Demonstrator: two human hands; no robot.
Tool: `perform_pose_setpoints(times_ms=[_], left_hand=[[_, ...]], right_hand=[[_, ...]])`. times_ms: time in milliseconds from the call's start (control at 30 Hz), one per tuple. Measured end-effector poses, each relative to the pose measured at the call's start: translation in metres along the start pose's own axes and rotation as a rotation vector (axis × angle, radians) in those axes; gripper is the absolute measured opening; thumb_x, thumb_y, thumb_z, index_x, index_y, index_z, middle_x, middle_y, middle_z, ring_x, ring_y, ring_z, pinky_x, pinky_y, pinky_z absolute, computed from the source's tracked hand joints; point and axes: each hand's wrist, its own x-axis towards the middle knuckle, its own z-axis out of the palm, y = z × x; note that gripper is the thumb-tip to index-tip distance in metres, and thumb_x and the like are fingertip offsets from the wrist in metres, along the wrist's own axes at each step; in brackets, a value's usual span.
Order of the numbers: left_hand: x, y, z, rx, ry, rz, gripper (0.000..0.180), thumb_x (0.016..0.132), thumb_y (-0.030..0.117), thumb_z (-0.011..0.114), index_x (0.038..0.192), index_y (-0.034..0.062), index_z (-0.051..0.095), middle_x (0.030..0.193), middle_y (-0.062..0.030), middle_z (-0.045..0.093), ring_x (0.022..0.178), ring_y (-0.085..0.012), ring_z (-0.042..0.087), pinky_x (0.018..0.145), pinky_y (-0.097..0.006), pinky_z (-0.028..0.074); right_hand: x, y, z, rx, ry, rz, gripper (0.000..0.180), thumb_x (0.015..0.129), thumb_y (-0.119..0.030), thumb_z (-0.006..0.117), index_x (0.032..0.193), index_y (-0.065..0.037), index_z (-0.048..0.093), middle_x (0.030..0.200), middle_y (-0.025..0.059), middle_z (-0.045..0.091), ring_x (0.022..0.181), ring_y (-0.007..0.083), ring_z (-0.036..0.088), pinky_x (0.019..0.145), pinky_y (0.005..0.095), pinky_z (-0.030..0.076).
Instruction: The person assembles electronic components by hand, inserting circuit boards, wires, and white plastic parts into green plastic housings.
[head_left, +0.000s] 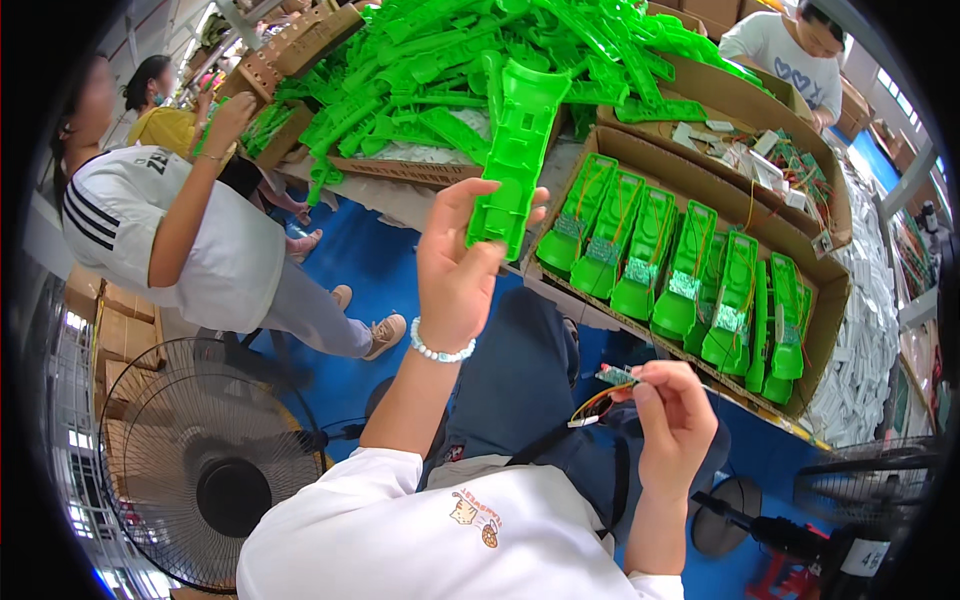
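Beside hands [460, 270] — cardboard box [830, 290], green shells [690, 265]

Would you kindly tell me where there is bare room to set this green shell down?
Little on the table: the cardboard tray is packed with wired shells, the pile of green parts covers the rest. Bare patches: grey tabletop between pile and tray, blue floor beside the pedestal fan.

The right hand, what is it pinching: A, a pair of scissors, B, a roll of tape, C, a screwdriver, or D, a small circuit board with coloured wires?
D: the right hand pinches a small circuit board with coloured wires trailing from it, while the left hand holds up a green plastic shell.
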Motion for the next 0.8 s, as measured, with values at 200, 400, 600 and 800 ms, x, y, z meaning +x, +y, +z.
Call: perform_pose_setpoints(times_ms=[200, 400, 600, 800], left_hand=[[-0.025, -0.009, 0.024, -0.110, -0.055, -0.135, 0.052, 0.072, -0.008, 0.048, 0.124, -0.0044, 0.046, 0.130, -0.0214, 0.045, 0.093, -0.0329, 0.062, 0.063, -0.037, 0.059], [-0.013, 0.008, 0.002, 0.168, -0.352, -0.153, 0.042, 0.072, -0.004, 0.045, 0.112, -0.0069, 0.057, 0.131, -0.0230, 0.045, 0.075, -0.0272, 0.065, 0.052, -0.028, 0.054], [-0.007, 0.006, -0.009, 0.022, -0.647, -0.164, 0.043, 0.088, 0.013, 0.054, 0.127, -0.0047, 0.049, 0.128, -0.0374, 0.044, 0.076, -0.0304, 0.067, 0.055, -0.032, 0.056], [-0.019, -0.012, 0.030, -0.221, -0.322, -0.061, 0.073, 0.088, 0.025, 0.064, 0.145, 0.0011, 0.024, 0.127, -0.0296, 0.050, 0.093, -0.0312, 0.064, 0.078, -0.039, 0.054]], right_hand=[[0.021, -0.023, -0.009, -0.121, -0.038, -0.229, 0.011, 0.082, 0.009, 0.060, 0.092, 0.005, 0.056, 0.100, 0.0144, 0.056, 0.096, 0.0216, 0.056, 0.084, 0.0313, 0.045], [0.046, -0.042, -0.033, -0.579, 0.036, -0.543, 0.010, 0.079, -0.003, 0.065, 0.084, 0.000, 0.057, 0.122, 0.0195, 0.053, 0.124, 0.0348, 0.044, 0.094, 0.0445, 0.040], [0.058, -0.034, -0.027, -0.278, -0.065, -0.294, 0.010, 0.088, 0.004, 0.056, 0.097, 0.001, 0.055, 0.128, 0.0202, 0.052, 0.116, 0.0264, 0.053, 0.095, 0.0346, 0.044], [0.053, -0.012, -0.018, -0.076, 0.023, -0.187, 0.008, 0.091, -0.001, 0.058, 0.098, 0.001, 0.056, 0.125, 0.0185, 0.054, 0.111, 0.0218, 0.055, 0.088, 0.0309, 0.048]])
